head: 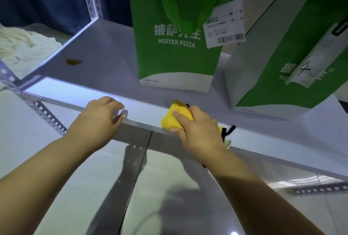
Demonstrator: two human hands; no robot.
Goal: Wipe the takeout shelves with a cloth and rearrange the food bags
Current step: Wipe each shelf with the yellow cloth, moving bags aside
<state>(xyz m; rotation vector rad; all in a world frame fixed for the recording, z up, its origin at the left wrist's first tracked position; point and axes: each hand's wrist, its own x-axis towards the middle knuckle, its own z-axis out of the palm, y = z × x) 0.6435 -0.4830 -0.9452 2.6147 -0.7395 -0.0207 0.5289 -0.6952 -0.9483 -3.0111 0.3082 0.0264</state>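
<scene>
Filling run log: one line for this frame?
right hand grips cloth at shelf edge | left hand on shelf edge | brown stain unwiped

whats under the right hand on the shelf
The right hand grips a crumpled yellow cloth against the white metal shelf, at its front edge. What the cloth covers is hidden.

Right hand (197,127) gripping yellow cloth (175,118) on shelf (113,50) edge

Yellow cloth (176,117) bunched in our right hand (197,131) at the front edge of the pale grey shelf (105,61), green Mister Pizza bag (175,59) upright just behind, second green bag (273,65) tilted at right, brown stain (73,61) at shelf's left.
</scene>
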